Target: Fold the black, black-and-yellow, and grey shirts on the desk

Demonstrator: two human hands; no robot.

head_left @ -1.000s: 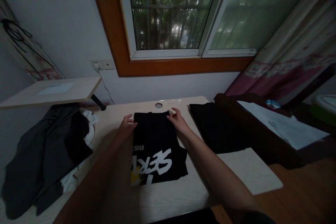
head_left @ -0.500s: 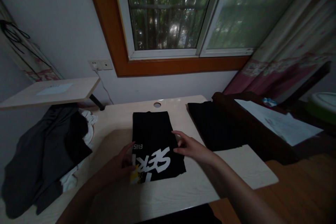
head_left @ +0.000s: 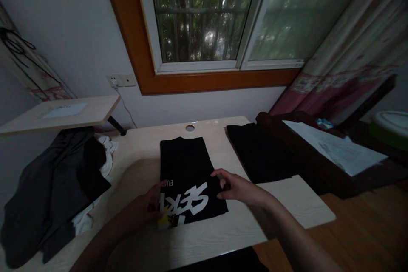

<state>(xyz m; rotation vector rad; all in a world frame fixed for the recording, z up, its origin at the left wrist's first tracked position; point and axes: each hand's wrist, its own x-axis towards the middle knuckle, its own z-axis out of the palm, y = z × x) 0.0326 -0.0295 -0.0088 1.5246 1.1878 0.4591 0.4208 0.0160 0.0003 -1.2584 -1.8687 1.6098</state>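
A black T-shirt (head_left: 185, 159) folded into a rectangle lies flat on the pale wooden table (head_left: 204, 238). White lettering and a small yellow patch show on the part nearer to me. At its left edge rests my left hand (head_left: 152, 202), thumb and index finger apart, the fingertips over the print. My right hand (head_left: 237, 187) is at the opposite edge, its index fingertip and thumb spread along the fabric's side. Neither hand visibly pinches the cloth. Farther right lies another folded black garment (head_left: 264, 153).
On the left, dark grey and white clothes (head_left: 47, 187) are heaped partly under a raised shelf (head_left: 105, 108). A dark wooden piece of furniture (head_left: 280, 129) bearing a paper sheet (head_left: 334, 146) stands at the right. Behind the table are a wall and a window (head_left: 197, 17).
Both hands have shifted slightly toward me along the shirt's sides. The shirt's near edge sits a little lower in view, and the view itself has moved slightly.
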